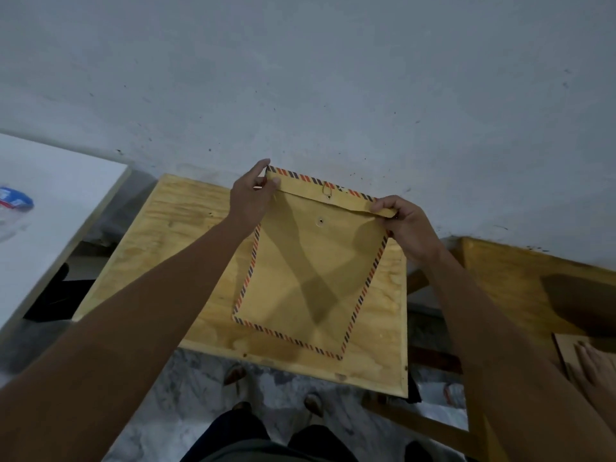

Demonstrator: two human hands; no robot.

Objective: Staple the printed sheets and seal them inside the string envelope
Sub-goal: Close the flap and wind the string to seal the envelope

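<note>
A brown string envelope [310, 278] with a red and dark striped border lies on the small plywood table [173, 235], its flap end toward the wall. The flap [333, 196] is folded down over the mouth. One round button sits on the flap with a bit of string, another on the body [321, 221]. My left hand [251, 198] pinches the flap's left corner. My right hand [405, 225] pinches its right corner. No printed sheets or stapler show.
A white table [50, 208] with a blue-and-clear plastic item [15, 198] stands at the left. A second wooden table [533, 288] is at the right, with another person's hand [596, 371] on a brown board. A grey wall is directly behind. My feet show below.
</note>
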